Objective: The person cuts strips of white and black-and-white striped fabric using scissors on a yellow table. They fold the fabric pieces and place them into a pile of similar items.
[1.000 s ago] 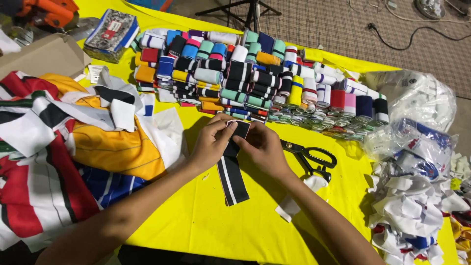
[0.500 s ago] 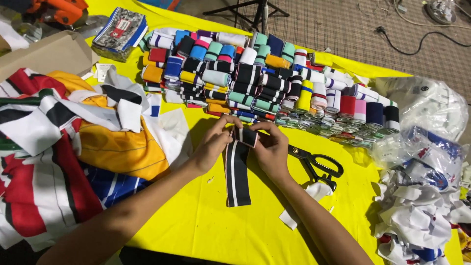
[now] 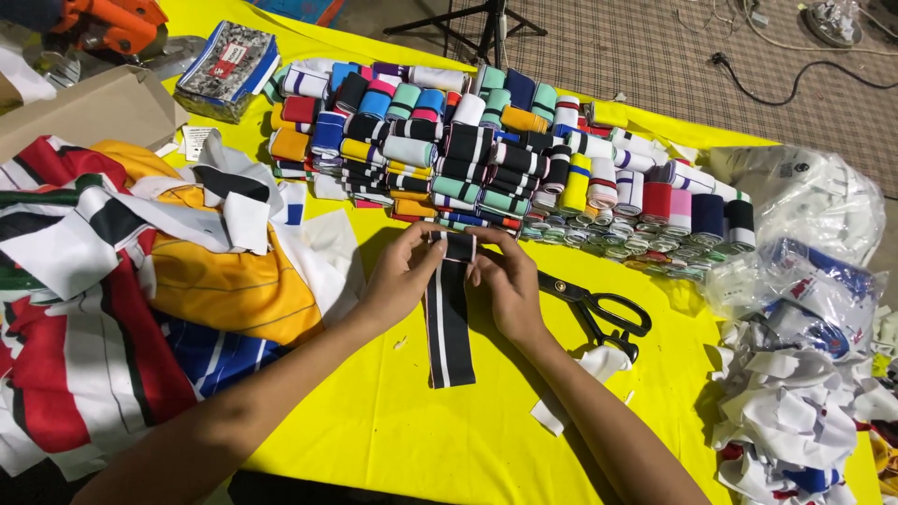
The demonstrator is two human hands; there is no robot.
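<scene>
A black ribbed fabric strip with white stripes (image 3: 449,327) lies lengthwise on the yellow table cover (image 3: 421,430). My left hand (image 3: 402,276) pinches the strip's far end from the left. My right hand (image 3: 505,281) pinches the same end from the right. The far end looks folded or rolled between my fingertips. Just beyond my fingers sits a big pile of rolled fabric strips (image 3: 486,159) in many colours.
Black-handled scissors (image 3: 599,313) lie right of my right hand, with white cloth scraps (image 3: 599,360) beside them. Coloured garment pieces (image 3: 150,290) pile up on the left. Plastic bags (image 3: 804,206) and white cut pieces (image 3: 795,411) fill the right. A cardboard box (image 3: 84,108) stands far left.
Both hands have stayed on the strip's far end, working it between the fingertips. The view has shifted slightly; the strip lies a little straighter.
</scene>
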